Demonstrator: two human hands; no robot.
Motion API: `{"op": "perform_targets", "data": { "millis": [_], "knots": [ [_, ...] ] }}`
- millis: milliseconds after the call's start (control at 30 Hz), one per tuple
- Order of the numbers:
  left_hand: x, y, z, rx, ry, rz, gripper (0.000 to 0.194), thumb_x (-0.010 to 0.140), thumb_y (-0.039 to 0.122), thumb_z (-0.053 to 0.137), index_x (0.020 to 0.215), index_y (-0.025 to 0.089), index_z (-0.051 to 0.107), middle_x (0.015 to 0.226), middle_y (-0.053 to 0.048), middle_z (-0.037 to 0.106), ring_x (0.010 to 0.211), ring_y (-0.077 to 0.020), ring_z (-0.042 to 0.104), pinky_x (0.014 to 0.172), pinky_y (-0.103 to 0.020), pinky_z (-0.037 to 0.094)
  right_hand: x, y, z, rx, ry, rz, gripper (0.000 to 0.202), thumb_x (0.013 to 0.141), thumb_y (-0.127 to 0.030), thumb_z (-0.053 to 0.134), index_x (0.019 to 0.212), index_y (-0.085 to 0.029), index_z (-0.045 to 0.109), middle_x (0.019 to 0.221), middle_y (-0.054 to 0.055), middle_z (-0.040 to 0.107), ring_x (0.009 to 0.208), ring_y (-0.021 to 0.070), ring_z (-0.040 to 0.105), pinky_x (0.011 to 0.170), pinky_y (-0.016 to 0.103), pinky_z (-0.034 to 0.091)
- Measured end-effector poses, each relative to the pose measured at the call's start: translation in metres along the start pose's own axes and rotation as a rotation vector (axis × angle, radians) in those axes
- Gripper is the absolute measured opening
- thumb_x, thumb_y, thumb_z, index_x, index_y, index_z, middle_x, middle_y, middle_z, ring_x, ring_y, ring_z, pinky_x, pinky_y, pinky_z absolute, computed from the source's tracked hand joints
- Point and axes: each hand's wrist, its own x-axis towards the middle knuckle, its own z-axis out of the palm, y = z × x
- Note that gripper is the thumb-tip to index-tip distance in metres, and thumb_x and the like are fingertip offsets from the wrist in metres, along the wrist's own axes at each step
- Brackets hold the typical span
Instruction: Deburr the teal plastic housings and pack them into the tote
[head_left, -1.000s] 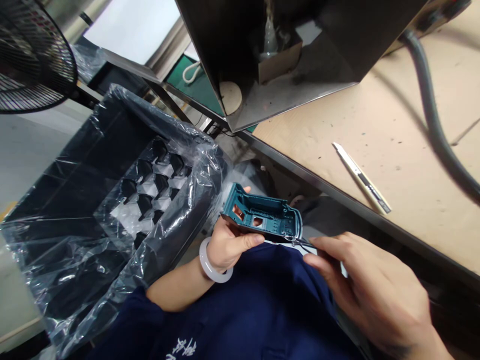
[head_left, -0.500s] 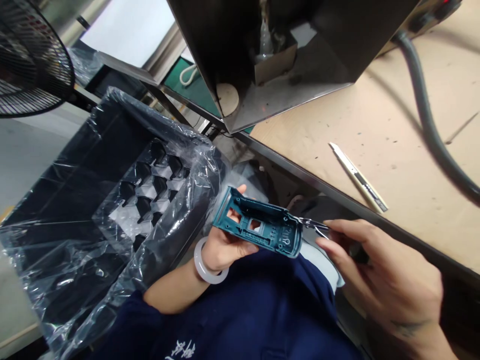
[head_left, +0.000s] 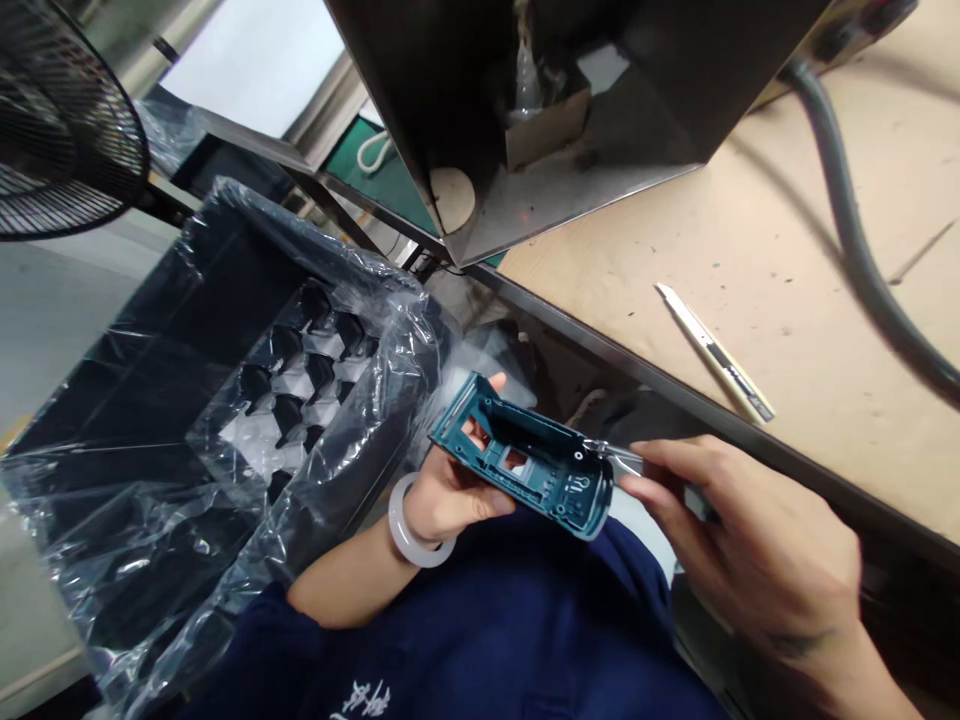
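My left hand [head_left: 448,503] is closed around a dark teal plastic housing [head_left: 551,482], with the thumb along its near side. The housing's hollow side, with ribs, small posts and cut-out windows, faces up, and its rounded end points right. In my right hand [head_left: 750,555], between thumb and forefinger, is a small silvery two-handled tool that looks like nippers [head_left: 621,456]. The tip meets the housing's far rim near the rounded end; whether it bites there is too small to tell. Some of my left fingers are hidden behind the housing.
A crate lined with clear plastic [head_left: 135,330] stands at left, holding a divided tray [head_left: 255,440]. On the wooden bench [head_left: 600,260] lie a utility knife [head_left: 716,352] and a thick grey hose [head_left: 840,190]. A metal hood [head_left: 660,110] stands behind; a fan [head_left: 67,120] is upper left.
The housing has tilted, its rounded end dropping slightly toward me. My right hand and the nippers have moved a little left, the tip now further along the far rim.
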Motion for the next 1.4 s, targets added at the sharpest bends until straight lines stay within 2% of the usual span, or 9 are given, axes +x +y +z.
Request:
{"op": "perform_targets", "data": {
  "millis": [200,333,467,633,800,900,1067,1233,1400],
  "knots": [
    [0.000,0.001,0.003,-0.077,-0.016,-0.018,0.076,0.076,0.024,0.092,0.145,0.037,0.063,0.120,-0.004,0.080,0.105,-0.0229,0.077,0.093,-0.034,0.064,-0.001,0.002,0.002,0.015,0.047,-0.014,0.006,0.104,-0.020,0.065,0.109,-0.017,0.063,0.084,0.003,0.074,0.066,0.0139,0.067,0.068,0.026,0.055],
    [0.000,0.000,0.002,-0.043,0.038,0.008,0.059,0.076,0.029,0.092,0.132,0.032,0.073,0.116,-0.005,0.080,0.094,-0.0212,0.078,0.086,-0.031,0.065,-0.009,0.012,0.008,-0.020,0.256,0.147,0.007,0.102,-0.024,0.068,0.107,-0.020,0.070,0.087,0.003,0.078,0.062,0.0131,0.068,0.057,0.024,0.050],
    [-0.001,0.000,-0.002,0.069,0.081,0.058,0.055,0.070,0.035,0.096,0.122,0.029,0.077,0.114,-0.007,0.079,0.094,-0.0236,0.076,0.084,-0.033,0.066,-0.011,0.050,0.011,-0.120,0.482,0.378,0.023,0.096,-0.035,0.075,0.099,-0.013,0.077,0.079,0.009,0.075,0.058,0.0155,0.064,0.050,0.026,0.043],
    [-0.002,0.002,-0.004,0.157,0.055,0.012,0.053,0.072,0.045,0.094,0.117,0.024,0.077,0.113,-0.011,0.077,0.100,-0.0281,0.075,0.091,-0.043,0.065,-0.012,0.117,0.009,-0.234,0.587,0.502,0.036,0.087,-0.043,0.074,0.092,-0.008,0.078,0.074,0.015,0.075,0.056,0.0221,0.069,0.051,0.030,0.048],
    [-0.001,0.002,-0.002,0.083,0.045,-0.024,0.068,0.069,0.036,0.096,0.131,0.025,0.070,0.121,-0.012,0.074,0.106,-0.0305,0.073,0.090,-0.044,0.064,-0.025,0.151,0.010,-0.510,0.556,0.328,0.036,0.091,-0.046,0.069,0.096,-0.011,0.079,0.093,0.021,0.080,0.080,0.0348,0.076,0.073,0.046,0.055],
    [0.000,-0.002,0.000,0.003,0.053,-0.032,0.066,0.064,0.026,0.098,0.124,0.026,0.072,0.111,-0.006,0.074,0.086,-0.0211,0.073,0.076,-0.033,0.063,-0.027,0.146,0.018,-0.501,0.419,0.279,0.044,0.097,-0.058,0.060,0.095,-0.017,0.077,0.091,0.016,0.079,0.082,0.0317,0.073,0.082,0.046,0.052],
    [-0.001,-0.006,0.007,-0.187,0.078,-0.160,0.071,0.062,0.032,0.097,0.127,0.026,0.070,0.076,0.003,0.067,0.060,-0.0130,0.060,0.063,-0.027,0.054,-0.019,0.135,0.026,-0.403,0.163,0.329,0.039,0.096,-0.056,0.060,0.097,-0.020,0.076,0.080,0.010,0.070,0.071,0.0243,0.062,0.065,0.035,0.048],
    [-0.004,-0.004,0.013,-0.359,0.175,-0.296,0.070,0.065,0.046,0.093,0.127,0.026,0.069,0.086,-0.001,0.074,0.067,-0.0199,0.068,0.072,-0.037,0.060,-0.020,0.122,0.022,-0.371,0.223,0.257,0.023,0.097,-0.042,0.063,0.093,-0.020,0.068,0.082,0.009,0.068,0.072,0.0220,0.065,0.065,0.032,0.051],
    [-0.003,-0.003,0.016,-0.313,0.172,-0.345,0.080,0.069,0.069,0.088,0.132,0.023,0.066,0.111,-0.011,0.077,0.093,-0.0309,0.076,0.083,-0.046,0.063,-0.032,0.066,0.019,0.023,0.148,0.196,0.014,0.099,-0.032,0.067,0.108,-0.021,0.065,0.089,0.004,0.070,0.066,0.0166,0.066,0.060,0.027,0.055]
  ]
}}
